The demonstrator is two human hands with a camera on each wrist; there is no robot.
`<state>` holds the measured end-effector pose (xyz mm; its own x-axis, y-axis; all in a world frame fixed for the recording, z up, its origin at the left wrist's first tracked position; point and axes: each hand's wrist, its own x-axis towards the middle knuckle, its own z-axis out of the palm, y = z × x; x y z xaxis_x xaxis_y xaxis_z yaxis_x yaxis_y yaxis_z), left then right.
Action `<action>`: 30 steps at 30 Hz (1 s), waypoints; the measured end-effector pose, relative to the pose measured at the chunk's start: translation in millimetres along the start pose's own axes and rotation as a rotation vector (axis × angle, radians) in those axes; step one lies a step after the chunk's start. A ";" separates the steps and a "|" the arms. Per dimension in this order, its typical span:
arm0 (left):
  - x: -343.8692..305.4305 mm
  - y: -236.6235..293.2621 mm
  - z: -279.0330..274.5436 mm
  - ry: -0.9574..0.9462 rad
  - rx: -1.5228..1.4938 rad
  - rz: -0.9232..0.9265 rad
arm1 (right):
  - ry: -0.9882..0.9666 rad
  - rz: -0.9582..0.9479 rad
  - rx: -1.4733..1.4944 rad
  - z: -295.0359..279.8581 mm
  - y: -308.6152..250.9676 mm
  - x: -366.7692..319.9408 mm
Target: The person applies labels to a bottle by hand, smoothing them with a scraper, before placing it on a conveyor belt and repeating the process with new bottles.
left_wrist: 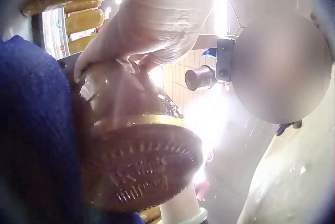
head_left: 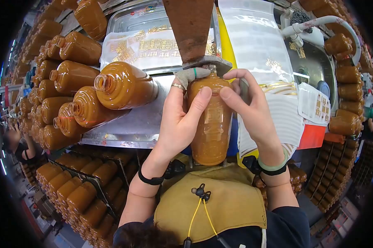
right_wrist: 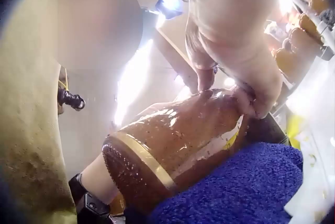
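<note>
An amber glass bottle (head_left: 211, 142) lies with its neck against a metal bracket (head_left: 207, 62) and its base toward the person's body. The left hand (head_left: 180, 120) grips its upper left side, thumb on the front face, covered fingertips near the neck. Opposite, the right hand (head_left: 256, 115) lays its thumb on the shoulder, its index finger bent near the neck. Both thumb tips flank a small reddish mark. In the left wrist view the bottle's embossed base (left_wrist: 141, 169) faces the camera; in the right wrist view thumb and fingers touch the glass (right_wrist: 172, 130). Blue cloth (right_wrist: 251, 182) lies under it.
Several amber bottles (head_left: 124, 87) stand on the metal table at left, beside a tray with gold label sheets (head_left: 157, 44). White sheets (head_left: 256, 45) and a gold-marked card (head_left: 314, 103) lie at right, near a sink with a white pipe (head_left: 318, 21). Racked bottles (head_left: 79, 194) fill the lower left.
</note>
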<state>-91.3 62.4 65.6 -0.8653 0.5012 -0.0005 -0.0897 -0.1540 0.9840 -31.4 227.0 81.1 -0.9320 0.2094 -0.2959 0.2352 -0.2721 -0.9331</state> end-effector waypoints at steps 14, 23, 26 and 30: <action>-0.2 -4.4 1.2 0.010 -0.061 -0.027 | 0.023 -0.008 -0.084 2.1 2.6 4.6; -0.9 -5.3 -0.1 -0.015 -0.070 -0.008 | 0.012 -0.005 -0.005 1.5 3.6 5.7; -0.9 -6.1 -0.6 -0.020 -0.006 0.015 | 0.010 -0.006 0.014 1.1 3.1 5.2; 0.6 -5.7 -0.3 -0.022 -0.024 0.035 | -0.019 -0.014 -0.159 -6.0 -4.8 7.6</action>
<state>-91.5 63.4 59.9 -0.8571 0.5138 0.0385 -0.0715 -0.1925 0.9787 -38.0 235.5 82.1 -0.9401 0.1942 -0.2801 0.2613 -0.1168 -0.9582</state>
